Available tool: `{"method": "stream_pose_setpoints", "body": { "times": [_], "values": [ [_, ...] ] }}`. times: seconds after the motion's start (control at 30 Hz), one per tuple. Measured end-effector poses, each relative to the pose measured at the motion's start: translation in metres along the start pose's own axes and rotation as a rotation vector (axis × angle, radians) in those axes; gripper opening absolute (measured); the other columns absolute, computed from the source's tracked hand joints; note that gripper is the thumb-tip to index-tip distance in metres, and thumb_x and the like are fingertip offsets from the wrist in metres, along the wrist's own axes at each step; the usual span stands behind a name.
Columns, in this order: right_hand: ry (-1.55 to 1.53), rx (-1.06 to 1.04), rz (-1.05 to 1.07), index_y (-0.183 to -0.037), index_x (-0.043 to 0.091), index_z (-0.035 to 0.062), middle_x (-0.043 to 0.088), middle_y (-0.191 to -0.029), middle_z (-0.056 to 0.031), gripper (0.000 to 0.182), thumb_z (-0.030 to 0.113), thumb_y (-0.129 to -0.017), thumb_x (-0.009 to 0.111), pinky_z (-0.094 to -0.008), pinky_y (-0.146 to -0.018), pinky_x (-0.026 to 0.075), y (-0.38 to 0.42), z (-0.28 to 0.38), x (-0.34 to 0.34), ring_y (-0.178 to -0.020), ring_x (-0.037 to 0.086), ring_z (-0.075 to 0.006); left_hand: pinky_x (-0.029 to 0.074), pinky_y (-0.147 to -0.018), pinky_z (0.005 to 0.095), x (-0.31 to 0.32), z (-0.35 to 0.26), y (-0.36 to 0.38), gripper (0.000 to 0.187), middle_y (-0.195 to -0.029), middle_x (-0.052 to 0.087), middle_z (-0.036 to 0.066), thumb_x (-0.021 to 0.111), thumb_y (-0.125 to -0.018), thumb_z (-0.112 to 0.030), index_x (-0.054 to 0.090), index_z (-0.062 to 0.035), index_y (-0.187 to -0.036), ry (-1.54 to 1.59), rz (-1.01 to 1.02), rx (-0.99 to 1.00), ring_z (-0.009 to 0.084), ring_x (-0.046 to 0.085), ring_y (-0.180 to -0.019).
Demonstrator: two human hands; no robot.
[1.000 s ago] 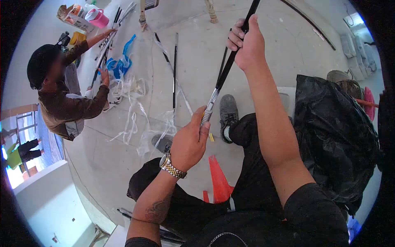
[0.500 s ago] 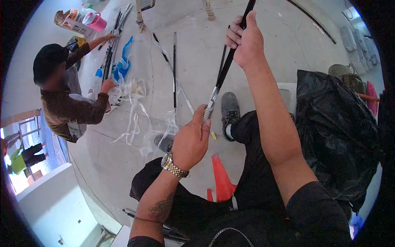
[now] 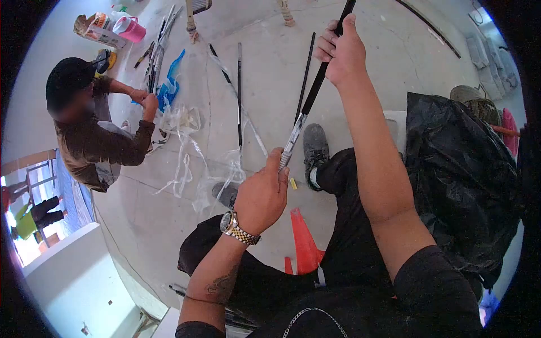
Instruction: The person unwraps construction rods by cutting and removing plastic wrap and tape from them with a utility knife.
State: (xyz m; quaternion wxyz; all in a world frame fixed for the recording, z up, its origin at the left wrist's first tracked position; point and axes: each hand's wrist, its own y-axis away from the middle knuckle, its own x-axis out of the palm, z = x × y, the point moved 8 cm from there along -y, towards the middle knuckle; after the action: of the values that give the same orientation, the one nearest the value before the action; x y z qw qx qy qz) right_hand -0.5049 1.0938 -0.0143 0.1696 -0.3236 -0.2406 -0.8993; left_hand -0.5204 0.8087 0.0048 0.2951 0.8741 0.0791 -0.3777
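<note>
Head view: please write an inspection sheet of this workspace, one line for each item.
Surface: bare concrete floor.
Job's things: black rod with a silvery wrapped lower end, held slanted.
Clutter: loose rods, clear plastic wrap, blue plastic, orange cone, black bag, pink jug.
Grippers: left hand grips the wrapped end; right hand grips higher up.
Cables: nothing seen.
Surroundings: a co-worker crouches at left, handling rods.

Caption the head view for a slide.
Both hands, left hand and right hand, grip a black rod over the concrete floor.
</note>
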Motion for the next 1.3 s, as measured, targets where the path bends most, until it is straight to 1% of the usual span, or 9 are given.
{"method": "stream_pose_setpoints", "body": {
  "times": [0.4,0.47,0.57,0.77,0.87,1.03,1.2,1.27,1.3],
  "values": [
    [0.054,-0.099,0.026,-0.081,0.048,0.0106,0.029,-0.057,0.0055,0.046,0.050,-0.102,0.037,-0.0258,-0.046,0.021,-0.004,0.028,-0.002,-0.047,0.023,-0.0080,0.047,-0.061,0.0552,0.004,0.006,0.009,0.040,-0.073,0.064,0.025,0.045,-0.099,-0.026,0.039,-0.0092,-0.134,0.004,0.025,0.011,0.0445,0.063,-0.069],
    [0.015,-0.061,-0.102,-0.081,0.051,0.0124,0.030,-0.055,0.0055,0.045,0.050,-0.101,0.038,-0.0251,-0.039,0.025,-0.004,0.032,-0.008,-0.041,0.027,-0.0087,0.047,-0.061,0.0552,0.004,0.007,0.009,0.040,-0.073,0.064,0.024,0.045,-0.099,-0.026,0.039,-0.0095,-0.134,-0.018,0.051,-0.013,0.0444,0.063,-0.068],
    [0.034,-0.078,-0.168,-0.076,0.047,0.0154,0.027,-0.055,0.0060,0.046,0.055,-0.099,0.042,-0.0269,-0.041,0.022,-0.007,0.037,-0.016,-0.043,0.024,-0.0095,0.047,-0.060,0.0551,0.008,0.013,0.011,0.039,-0.072,0.064,0.024,0.045,-0.099,-0.027,0.040,-0.0098,-0.134,-0.042,0.071,-0.029,0.0442,0.063,-0.067],
    [0.068,-0.097,0.010,-0.082,0.048,0.0099,0.029,-0.058,0.0050,0.047,0.050,-0.102,0.035,-0.0258,-0.046,0.021,-0.014,0.035,-0.014,-0.047,0.023,-0.0081,0.048,-0.060,0.0546,0.008,0.014,0.012,0.038,-0.072,0.064,0.024,0.045,-0.098,-0.027,0.042,-0.0096,-0.131,-0.058,0.070,-0.017,0.0441,0.063,-0.068],
    [0.103,-0.126,-0.034,-0.082,0.047,0.0093,0.029,-0.059,0.0049,0.047,0.050,-0.102,0.035,-0.0259,-0.046,0.021,-0.012,0.040,-0.016,-0.047,0.023,-0.0086,0.048,-0.061,0.0547,0.010,0.018,0.013,0.037,-0.072,0.064,0.024,0.046,-0.097,-0.027,0.043,-0.0089,-0.129,-0.087,0.085,-0.013,0.0442,0.063,-0.069],
    [0.015,-0.124,-0.007,-0.084,0.045,0.0088,0.028,-0.061,0.0031,0.046,0.051,-0.101,0.037,-0.0264,-0.046,0.021,-0.030,0.067,-0.038,-0.049,0.025,-0.0107,0.051,-0.062,0.0532,0.077,0.079,0.011,0.038,-0.075,0.067,0.021,0.048,-0.095,-0.025,0.045,-0.0038,-0.127,-0.297,0.267,-0.052,0.0425,0.065,-0.068],
    [-0.051,-0.188,-0.175,-0.078,0.047,0.0148,0.029,-0.055,0.0047,0.046,0.056,-0.097,0.044,-0.0265,-0.040,0.022,-0.018,0.080,-0.048,-0.043,0.025,-0.0099,0.052,-0.071,0.0538,0.093,0.099,-0.011,0.044,-0.093,0.066,0.026,0.048,-0.089,-0.018,0.044,-0.0081,-0.131,-0.154,0.130,-0.101,0.0430,0.065,-0.082],
    [0.074,-0.180,-0.136,-0.087,0.046,0.0111,0.030,-0.063,0.0017,0.044,0.053,-0.099,0.040,-0.0298,-0.049,0.027,-0.026,0.073,-0.049,-0.051,0.028,-0.0141,0.051,-0.075,0.0542,0.132,0.133,-0.027,0.046,-0.097,0.065,0.027,0.049,-0.088,-0.017,0.042,-0.0094,-0.133,-0.059,0.121,-0.113,0.0439,0.065,-0.085],
    [0.118,-0.181,-0.273,-0.087,0.047,0.0122,0.030,-0.063,0.0020,0.043,0.053,-0.099,0.042,-0.0310,-0.050,0.028,-0.022,0.068,-0.052,-0.051,0.028,-0.0148,0.050,-0.078,0.0546,0.148,0.152,-0.031,0.049,-0.101,0.064,0.029,0.049,-0.086,-0.016,0.041,-0.0108,-0.134,0.032,0.105,-0.120,0.0449,0.064,-0.089]
  ]
}}
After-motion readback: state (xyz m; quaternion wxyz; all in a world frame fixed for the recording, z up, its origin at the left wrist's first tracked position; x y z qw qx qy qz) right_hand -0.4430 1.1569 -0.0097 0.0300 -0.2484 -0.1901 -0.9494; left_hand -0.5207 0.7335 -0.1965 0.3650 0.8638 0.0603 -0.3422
